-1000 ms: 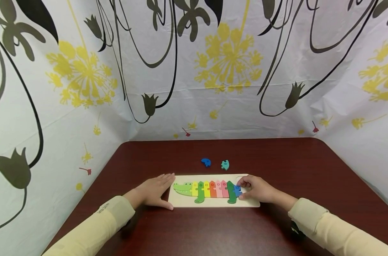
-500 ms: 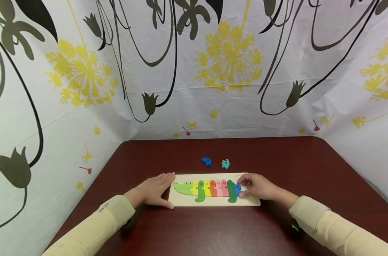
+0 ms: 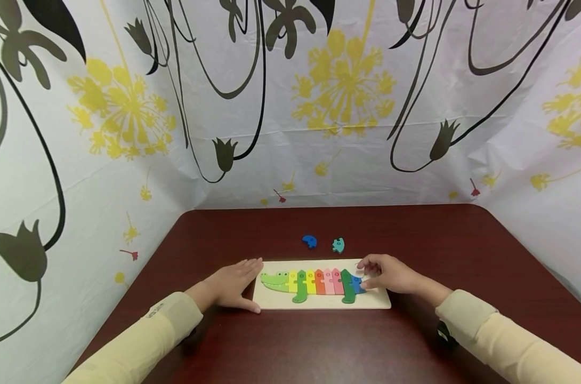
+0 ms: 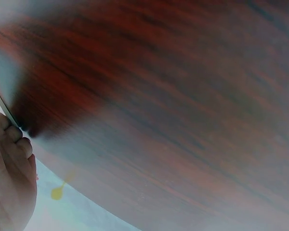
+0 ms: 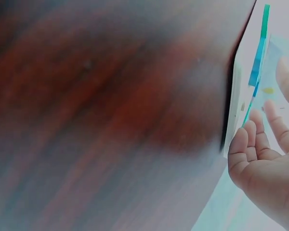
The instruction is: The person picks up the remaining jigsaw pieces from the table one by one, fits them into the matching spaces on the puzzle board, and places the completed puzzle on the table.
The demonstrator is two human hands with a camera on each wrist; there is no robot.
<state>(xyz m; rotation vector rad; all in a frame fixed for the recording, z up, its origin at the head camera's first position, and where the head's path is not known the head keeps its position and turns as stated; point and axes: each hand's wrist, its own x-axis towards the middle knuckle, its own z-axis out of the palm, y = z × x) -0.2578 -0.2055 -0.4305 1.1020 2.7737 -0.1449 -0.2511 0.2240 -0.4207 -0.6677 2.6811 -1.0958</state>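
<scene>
A person's right hand (image 3: 385, 274) hovers over the tail end of a crocodile puzzle board (image 3: 321, 302) on a dark red counter (image 3: 290, 341), its grip loose and holding nothing, fingers relaxed above the blue piece (image 3: 357, 284). A second ago those fingers pressed on that blue piece; now they have lifted slightly and shifted toward the board's far edge, which suggests the piece is seated next to the dark green segment (image 3: 348, 285). The left hand (image 3: 233, 285) remains flat on the counter, palm down, fingertips touching the board's left end beside the crocodile's green head (image 3: 274, 281), unchanged from the earlier frames. Two loose pieces lie beyond the board, well apart from both hands: a blue one (image 3: 309, 241) and a teal one (image 3: 338, 245), neither moved. The tail slots on the board appear unfilled.
</scene>
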